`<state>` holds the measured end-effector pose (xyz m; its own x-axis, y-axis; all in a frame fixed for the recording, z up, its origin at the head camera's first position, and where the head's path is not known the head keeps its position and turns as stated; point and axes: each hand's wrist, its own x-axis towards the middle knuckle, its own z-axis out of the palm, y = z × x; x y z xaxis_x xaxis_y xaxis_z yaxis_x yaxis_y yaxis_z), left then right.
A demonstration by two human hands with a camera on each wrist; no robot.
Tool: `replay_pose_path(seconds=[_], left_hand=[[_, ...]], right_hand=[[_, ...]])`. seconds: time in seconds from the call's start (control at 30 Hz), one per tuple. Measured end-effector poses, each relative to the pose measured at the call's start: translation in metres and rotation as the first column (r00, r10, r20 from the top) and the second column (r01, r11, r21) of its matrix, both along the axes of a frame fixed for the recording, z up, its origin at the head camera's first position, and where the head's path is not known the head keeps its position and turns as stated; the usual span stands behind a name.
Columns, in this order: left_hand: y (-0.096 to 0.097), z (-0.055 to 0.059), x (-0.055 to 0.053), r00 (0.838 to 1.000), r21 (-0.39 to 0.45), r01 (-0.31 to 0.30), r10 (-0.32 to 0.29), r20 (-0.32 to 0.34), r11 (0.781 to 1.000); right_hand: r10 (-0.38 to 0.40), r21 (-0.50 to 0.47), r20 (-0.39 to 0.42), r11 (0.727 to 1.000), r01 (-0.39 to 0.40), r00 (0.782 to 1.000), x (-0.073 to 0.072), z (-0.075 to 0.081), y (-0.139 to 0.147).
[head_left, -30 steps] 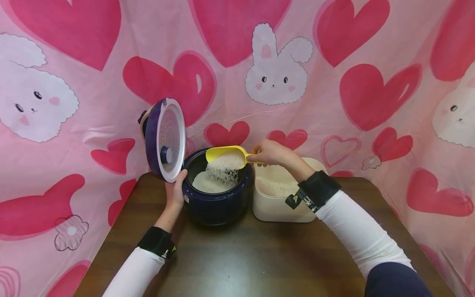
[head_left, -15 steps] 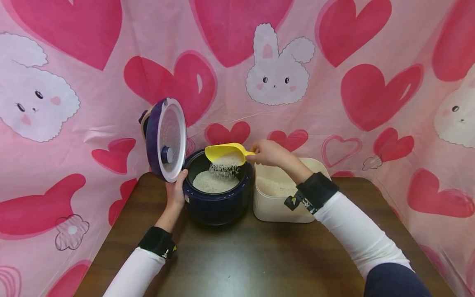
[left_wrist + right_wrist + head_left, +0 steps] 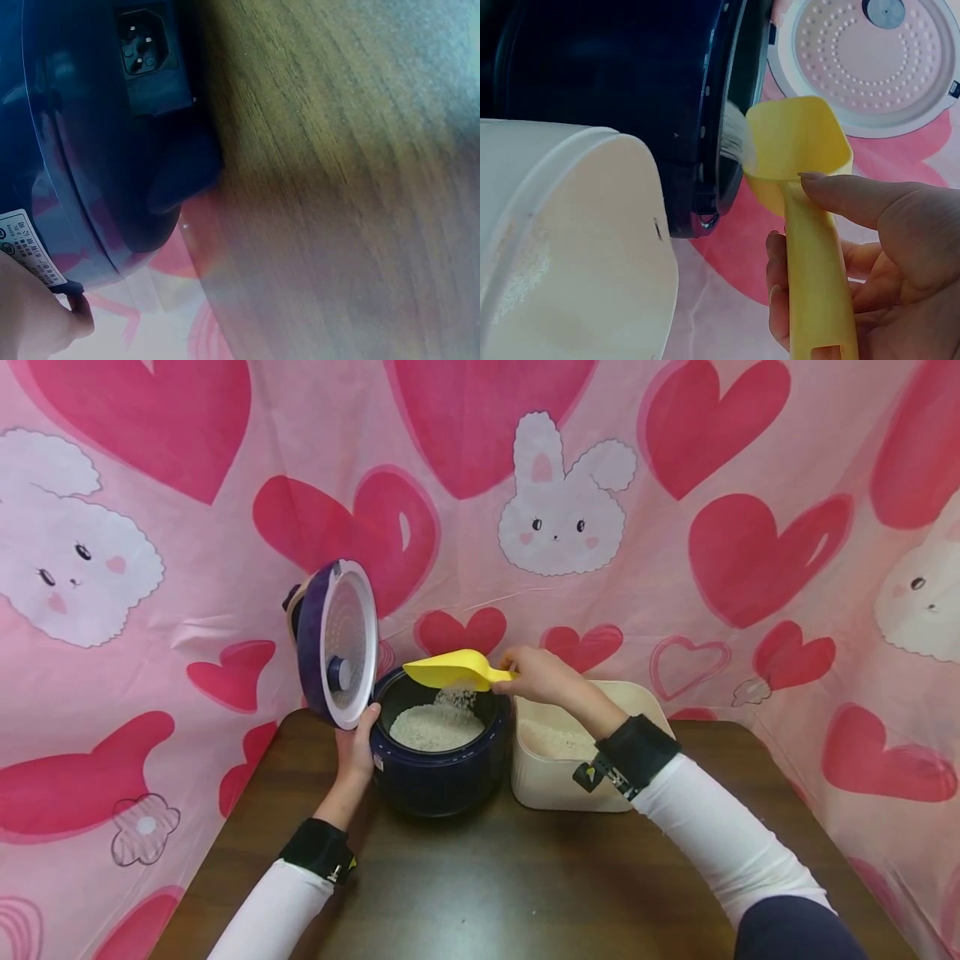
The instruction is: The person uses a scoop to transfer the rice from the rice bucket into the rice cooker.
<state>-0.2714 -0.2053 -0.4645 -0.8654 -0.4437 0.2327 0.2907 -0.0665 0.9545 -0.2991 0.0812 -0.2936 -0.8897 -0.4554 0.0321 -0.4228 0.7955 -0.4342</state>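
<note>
My right hand [image 3: 543, 675] grips the handle of a yellow scoop [image 3: 450, 670], tipped over the open dark-blue rice cooker [image 3: 442, 785]. White rice [image 3: 435, 728] is heaped in its pot, and more grains fall from the scoop's edge. In the right wrist view, the thumb presses on top of the scoop handle [image 3: 817, 277] with fingers behind it. At the cooker's left side, my left hand [image 3: 352, 747] touches the lower edge of the raised lid [image 3: 360, 610], thumb pointing up. Most of its fingers are hidden behind the cooker.
A cream bin [image 3: 555, 781] with rice inside stands just right of the cooker, under the right forearm. Both sit toward the back of a brown wooden table [image 3: 465, 885]. A pink heart-and-rabbit cloth [image 3: 465, 552] hangs close behind. The cooker's power socket [image 3: 142, 41] faces left.
The scoop has turned over further and moved slightly left; its load, plain to see earlier, has mostly poured into the pot. The left hand and lid have stayed in place.
</note>
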Motion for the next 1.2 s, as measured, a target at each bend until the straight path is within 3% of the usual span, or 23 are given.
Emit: replay_pose_path(seconds=[0.33, 0.57, 0.7, 0.87, 1.03, 1.1, 1.2], left_hand=[[0.003, -0.002, 0.002, 1.0, 0.009, 0.005, -0.005, -0.006, 1.0], [0.004, -0.004, 0.001, 1.0, 0.01, -0.003, 0.003, -0.019, 1.0], [0.004, -0.005, 0.001, 1.0, 0.014, -0.003, 0.003, -0.024, 1.0], [0.004, -0.002, 0.0, 0.999, 0.012, 0.002, -0.001, -0.032, 1.0], [0.002, 0.002, -0.003, 0.998, 0.028, -0.007, 0.008, -0.056, 1.0], [0.001, 0.003, -0.003, 0.998, 0.024, -0.005, 0.006, -0.059, 1.0], [0.0, 0.002, -0.003, 0.998, 0.024, -0.007, 0.008, -0.059, 1.0]], right_hand=[[0.0, -0.008, 0.04, 1.0, 0.0, 0.999, -0.001, -0.009, 0.012], [0.048, -0.084, 0.143, 0.996, -0.037, 0.989, -0.005, -0.013, 0.022], [0.088, -0.178, 0.267, 0.983, -0.041, 0.96, -0.006, -0.019, 0.034], [0.092, -0.284, 0.422, 0.958, 0.035, 0.902, -0.006, -0.025, 0.057], [0.102, -0.354, 0.522, 0.929, 0.106, 0.847, -0.003, -0.028, 0.082], [0.09, -0.36, 0.536, 0.924, 0.131, 0.84, -0.001, -0.028, 0.093], [0.084, -0.358, 0.52, 0.925, 0.127, 0.85, 0.003, -0.029, 0.11]])
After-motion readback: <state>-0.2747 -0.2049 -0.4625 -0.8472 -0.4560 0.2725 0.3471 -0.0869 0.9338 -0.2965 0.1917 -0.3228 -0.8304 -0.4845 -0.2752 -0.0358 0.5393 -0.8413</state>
